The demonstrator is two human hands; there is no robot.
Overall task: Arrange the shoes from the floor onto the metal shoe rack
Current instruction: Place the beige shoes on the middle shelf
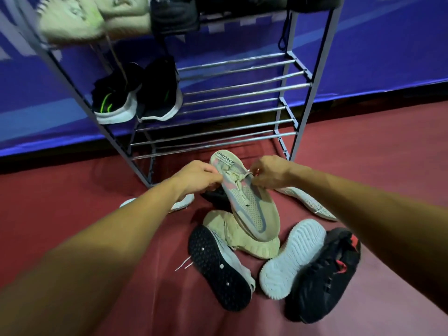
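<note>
A red floor (378,166) carries a loose heap: a black-soled shoe (218,265) and a white-soled shoe (291,258) lie nearest, soles up. Above them the sneaker (252,209) is lifted, toe down. The left hand (201,175) and right hand (269,173) pinch it by the laces, probably to steady it for shelving. Beyond, the rack (242,81) has bare bars beside a black pair (138,95).

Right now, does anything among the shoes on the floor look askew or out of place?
Yes. Two lie sole up: the black-soled white sneaker and, beside the black sneaker with red trim, a white-soled sneaker. The left hand and right hand hold the grey-and-pink knit sneaker tilted.
</note>
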